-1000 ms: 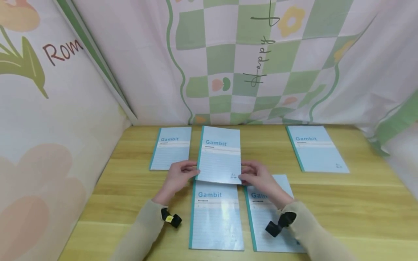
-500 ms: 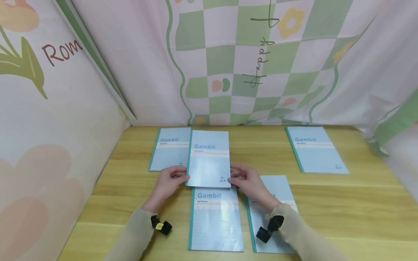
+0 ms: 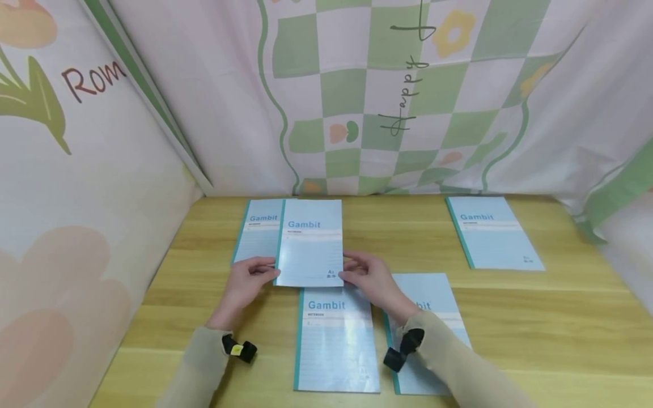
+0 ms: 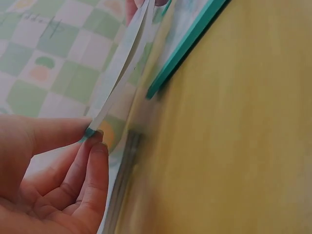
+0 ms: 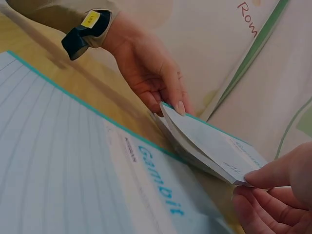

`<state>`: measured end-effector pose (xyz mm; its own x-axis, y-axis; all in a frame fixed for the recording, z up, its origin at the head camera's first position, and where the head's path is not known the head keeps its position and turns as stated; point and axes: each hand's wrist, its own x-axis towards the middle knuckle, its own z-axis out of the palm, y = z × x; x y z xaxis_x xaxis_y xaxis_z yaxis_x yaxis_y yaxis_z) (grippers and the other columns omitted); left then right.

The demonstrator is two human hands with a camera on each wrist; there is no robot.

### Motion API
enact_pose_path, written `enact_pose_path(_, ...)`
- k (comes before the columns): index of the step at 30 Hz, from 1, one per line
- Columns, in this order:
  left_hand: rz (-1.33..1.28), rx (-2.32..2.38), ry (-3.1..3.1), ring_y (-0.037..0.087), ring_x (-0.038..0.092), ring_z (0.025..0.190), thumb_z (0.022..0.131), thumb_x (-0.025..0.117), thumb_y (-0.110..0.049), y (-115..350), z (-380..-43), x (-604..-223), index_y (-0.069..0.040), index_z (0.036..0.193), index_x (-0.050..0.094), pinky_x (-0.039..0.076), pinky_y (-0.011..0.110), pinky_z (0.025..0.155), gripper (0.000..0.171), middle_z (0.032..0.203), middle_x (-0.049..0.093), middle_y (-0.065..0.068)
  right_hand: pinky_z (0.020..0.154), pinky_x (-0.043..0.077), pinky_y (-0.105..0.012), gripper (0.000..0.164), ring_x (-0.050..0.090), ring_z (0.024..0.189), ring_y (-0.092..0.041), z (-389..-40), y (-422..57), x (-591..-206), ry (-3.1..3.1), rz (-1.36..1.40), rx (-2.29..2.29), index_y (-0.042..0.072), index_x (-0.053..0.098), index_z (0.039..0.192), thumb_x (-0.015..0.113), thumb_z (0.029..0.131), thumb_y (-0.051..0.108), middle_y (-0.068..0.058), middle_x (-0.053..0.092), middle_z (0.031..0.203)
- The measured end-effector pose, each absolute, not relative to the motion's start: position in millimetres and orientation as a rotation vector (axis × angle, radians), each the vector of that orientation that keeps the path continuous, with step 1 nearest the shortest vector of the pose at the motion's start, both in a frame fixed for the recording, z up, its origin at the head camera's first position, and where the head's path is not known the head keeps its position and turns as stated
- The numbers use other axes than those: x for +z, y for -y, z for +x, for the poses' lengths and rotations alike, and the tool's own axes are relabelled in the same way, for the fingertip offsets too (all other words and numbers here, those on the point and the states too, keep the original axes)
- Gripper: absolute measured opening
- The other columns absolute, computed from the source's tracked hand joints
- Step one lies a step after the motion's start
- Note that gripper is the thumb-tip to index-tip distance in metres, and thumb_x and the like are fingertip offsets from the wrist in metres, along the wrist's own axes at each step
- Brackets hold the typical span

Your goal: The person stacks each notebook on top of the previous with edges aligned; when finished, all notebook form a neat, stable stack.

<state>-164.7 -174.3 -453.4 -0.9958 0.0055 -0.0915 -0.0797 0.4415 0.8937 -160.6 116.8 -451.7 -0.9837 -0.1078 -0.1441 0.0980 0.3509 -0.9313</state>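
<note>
Pinched raised notebook thumb-to-finger in left grip and right grip; probably risked snagging overlapped notebook beyond left grip, if dipped.

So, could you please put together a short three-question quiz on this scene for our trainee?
1. True or false: the left hand and the right hand pinch opposite sides of the held notebook.

2. In the head view, which notebook has its right part hidden by the held notebook?
A: the far-left notebook
B: the far-right notebook
C: the near-right notebook

3. Fill in the blank: the large blue word on the held notebook reads ____.

Key: 1. True. 2. A. 3. Gambit.
</note>
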Motion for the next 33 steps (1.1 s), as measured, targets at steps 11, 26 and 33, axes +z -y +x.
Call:
enact_pose_path(11,-0.120,1.607,-2.619,0.027,0.064,0.104,0.096,0.072,-0.015,200,-174,-446,-0.002,0.128,0.068,0.052,0.033,0.087,0.034,0.110,0.071,0.012,0.082,0.058,-0.035,0.054,0.071,0.091,-0.018,-176,-86,-437,-2.444,-0.056,-1.696,0.010,0.060,0.142,0.077,0.091,0.010,-0.004,0.070,0.106)
enact_pose_path(26,-0.253,1.579,-2.644,0.029,0.061,0.110,0.098,0.070,-0.015,218,-177,-448,-0.002,0.132,0.065,0.051,0.029,0.086,0.037,0.118,0.068,0.017,0.076,0.060,-0.029,0.050,0.070,0.086,-0.020,-191,-56,-453,-2.301,-0.080,-1.865,0.000,0.060,0.138,0.074,0.090,0.000,-0.009,0.069,0.102)
enact_pose_path(33,-0.324,1.631,-2.612,0.028,0.058,0.113,0.098,0.070,-0.014,224,-184,-448,-0.003,0.133,0.064,0.050,0.026,0.084,0.037,0.123,0.066,0.018,0.079,0.060,-0.028,0.050,0.070,0.093,-0.022,-200,-45,-458,-2.219,-0.064,-1.931,-0.002,0.058,0.139,0.073,0.092,-0.001,-0.013,0.069,0.106)
